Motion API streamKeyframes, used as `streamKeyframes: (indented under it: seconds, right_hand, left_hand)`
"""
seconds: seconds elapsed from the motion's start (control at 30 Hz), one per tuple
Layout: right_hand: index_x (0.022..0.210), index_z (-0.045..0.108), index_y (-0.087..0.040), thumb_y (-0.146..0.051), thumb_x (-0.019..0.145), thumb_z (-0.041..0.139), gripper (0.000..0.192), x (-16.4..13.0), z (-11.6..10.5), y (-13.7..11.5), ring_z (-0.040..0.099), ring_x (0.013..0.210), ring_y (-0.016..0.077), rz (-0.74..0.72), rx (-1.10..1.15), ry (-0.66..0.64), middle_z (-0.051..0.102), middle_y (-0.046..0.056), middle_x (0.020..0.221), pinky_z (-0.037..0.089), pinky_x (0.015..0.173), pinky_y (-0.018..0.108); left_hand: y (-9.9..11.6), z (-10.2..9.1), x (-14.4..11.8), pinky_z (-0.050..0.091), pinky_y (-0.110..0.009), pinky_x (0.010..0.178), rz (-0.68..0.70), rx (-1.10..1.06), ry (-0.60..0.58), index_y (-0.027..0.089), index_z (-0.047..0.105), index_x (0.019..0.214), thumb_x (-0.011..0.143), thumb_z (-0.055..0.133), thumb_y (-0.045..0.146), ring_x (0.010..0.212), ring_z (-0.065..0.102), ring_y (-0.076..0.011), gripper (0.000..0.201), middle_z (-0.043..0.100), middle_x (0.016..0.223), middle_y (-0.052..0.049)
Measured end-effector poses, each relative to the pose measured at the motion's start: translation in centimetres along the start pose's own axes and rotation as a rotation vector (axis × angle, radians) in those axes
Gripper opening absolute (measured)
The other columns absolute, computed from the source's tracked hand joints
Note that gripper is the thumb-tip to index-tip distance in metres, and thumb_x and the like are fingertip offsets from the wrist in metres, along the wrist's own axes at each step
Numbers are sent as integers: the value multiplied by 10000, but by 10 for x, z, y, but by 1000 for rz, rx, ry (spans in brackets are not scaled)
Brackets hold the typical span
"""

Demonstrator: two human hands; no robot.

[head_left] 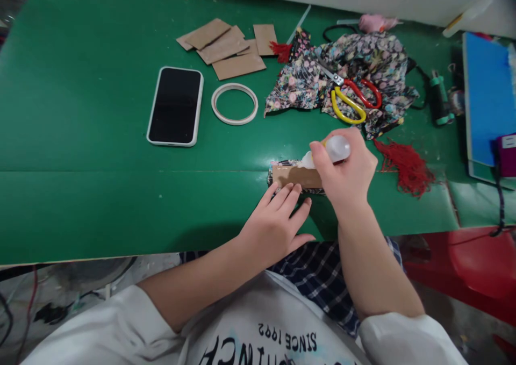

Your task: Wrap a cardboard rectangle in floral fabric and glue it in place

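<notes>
A brown cardboard strip [296,177] lies near the table's front edge on a piece of dark floral fabric [270,178], whose edges show around it. My left hand [276,222] is open, its fingers spread and the fingertips resting on the strip's lower edge. In my right hand [350,166] is a white glue bottle [337,148], tilted with its nozzle down at the strip's upper edge. A wet-looking line runs along that edge left of the nozzle. My right hand covers the strip's right end.
On the green table [80,112] lie a phone [176,106], a tape roll [215,102], cardboard pieces [237,66], crumpled floral fabric [296,88] with scissors [349,104] on top, and red tassel threads [409,166]. A blue folder [487,101] sits at right; a red stool [479,257] stands below.
</notes>
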State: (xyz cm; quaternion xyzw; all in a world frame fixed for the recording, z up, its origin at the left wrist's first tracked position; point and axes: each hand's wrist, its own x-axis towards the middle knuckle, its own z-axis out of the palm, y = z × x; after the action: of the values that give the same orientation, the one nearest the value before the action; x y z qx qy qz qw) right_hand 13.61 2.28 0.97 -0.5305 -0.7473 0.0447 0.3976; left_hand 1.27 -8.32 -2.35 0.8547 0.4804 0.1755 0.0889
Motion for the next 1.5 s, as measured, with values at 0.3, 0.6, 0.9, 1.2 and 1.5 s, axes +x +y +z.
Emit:
streamKeyframes:
  seconds: [0.3, 0.6, 0.9, 1.2, 1.5]
  right_hand:
    - [814, 512, -221, -603, 773, 506, 384, -1, 16, -16, 501, 554, 92, 60, 212, -181, 565, -28, 675, 385, 522, 227]
    - [773, 499, -215, -620, 764, 497, 405, -1, 14, -18, 513, 565, 107, 44, 124, -152, 568, -24, 650, 369, 535, 238]
    - [771, 515, -211, -623, 775, 473, 414, -1, 3, -9, 534, 594, 125, 67, 16, -57, 557, -9, 647, 388, 569, 266]
    - [782, 509, -222, -645, 753, 485, 425, -4, 11, -21, 536, 587, 113, 53, 93, -173, 592, -23, 666, 375, 547, 240]
    - [734, 529, -216, -629, 758, 490, 416, 1, -3, 0, 507, 536, 122, 107, -9, 8, 540, -14, 582, 383, 544, 263]
  left_hand:
    - [-1, 0, 1, 297, -510, 1065, 9, -28, 19, 117, 520, 1215, 840, 493, 534, 1239, 427, -316, 561, 482, 1292, -211]
    - [0, 0, 1, 303, -504, 1062, 8, -24, 20, 117, 527, 1208, 837, 498, 535, 1230, 437, -317, 559, 489, 1286, -210]
    - [1, -1, 0, 295, -487, 1072, 0, 5, -2, 131, 502, 1234, 826, 521, 530, 1241, 424, -305, 571, 454, 1334, -193]
    - [-1, -2, 3, 302, -510, 1059, 5, -26, -24, 128, 517, 1217, 824, 531, 515, 1240, 421, -319, 552, 477, 1302, -199]
    - [1, -2, 2, 287, -486, 1078, -4, 8, -24, 131, 489, 1257, 833, 524, 505, 1257, 405, -304, 567, 443, 1346, -187]
